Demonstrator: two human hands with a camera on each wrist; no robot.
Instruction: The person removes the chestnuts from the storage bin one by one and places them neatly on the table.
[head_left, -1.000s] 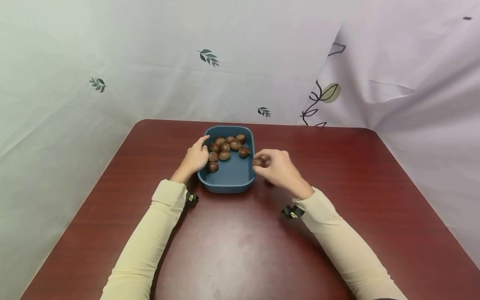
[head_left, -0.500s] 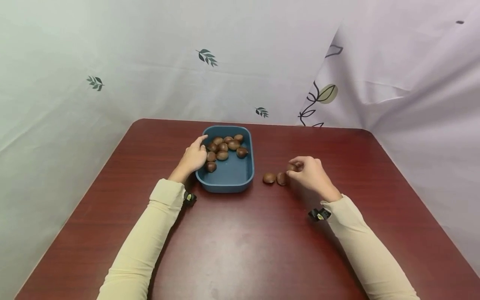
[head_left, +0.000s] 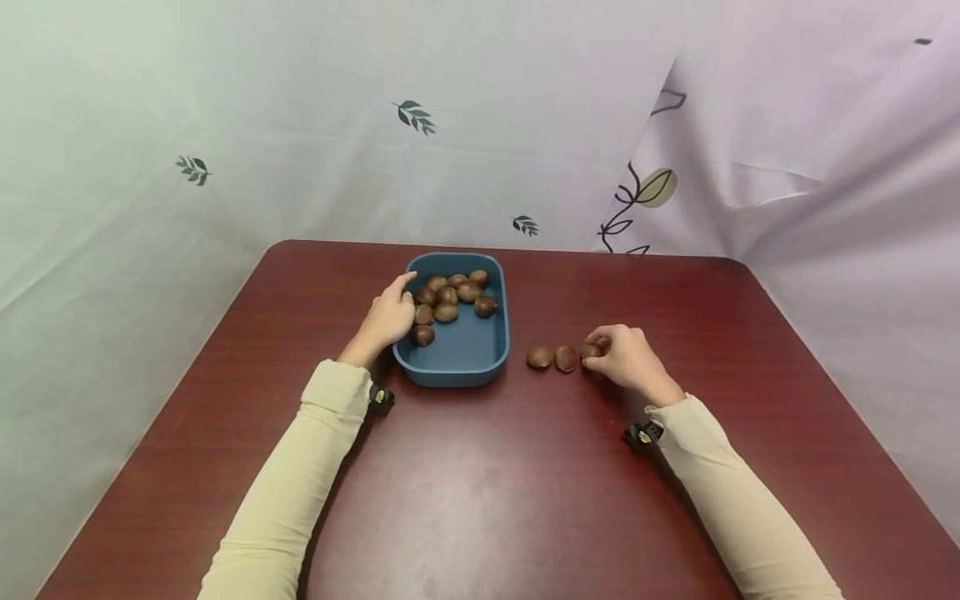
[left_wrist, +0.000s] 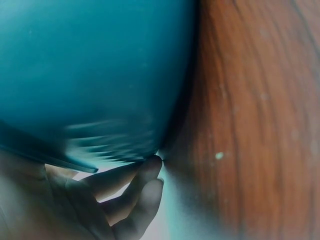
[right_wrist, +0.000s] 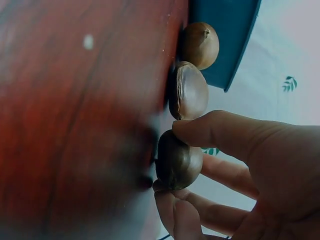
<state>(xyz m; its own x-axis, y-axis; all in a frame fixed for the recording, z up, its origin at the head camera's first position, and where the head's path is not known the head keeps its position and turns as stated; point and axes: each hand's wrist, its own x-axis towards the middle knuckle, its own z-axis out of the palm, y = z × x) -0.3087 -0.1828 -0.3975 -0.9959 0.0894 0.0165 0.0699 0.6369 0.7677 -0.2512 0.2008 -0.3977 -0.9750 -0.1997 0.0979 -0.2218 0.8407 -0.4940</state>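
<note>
In the head view, a blue plastic container (head_left: 452,377) holds several brown chestnuts (head_left: 446,312). My left hand (head_left: 388,317) grips its left wall, with part of the hand over the rim; the left wrist view has curled fingers (left_wrist: 145,195) against the outside of the wall. To the right of the container, my right hand (head_left: 628,360) pinches a chestnut (right_wrist: 179,160) between thumb and fingers, down at the table surface. Beside it, towards the container, lie two more chestnuts, a middle chestnut (head_left: 566,358) and a lighter brown chestnut (head_left: 539,357), forming a row.
Everything stands on a dark red wooden table (head_left: 480,483) with rounded far corners. A pale cloth (head_left: 315,167) with leaf prints hangs behind it and along both sides. Each wrist carries a small black camera (head_left: 643,434).
My right hand has carried a chestnut from beside the container's right wall rightward, then lowered it to the table at the end of the row. My left hand stays on the container.
</note>
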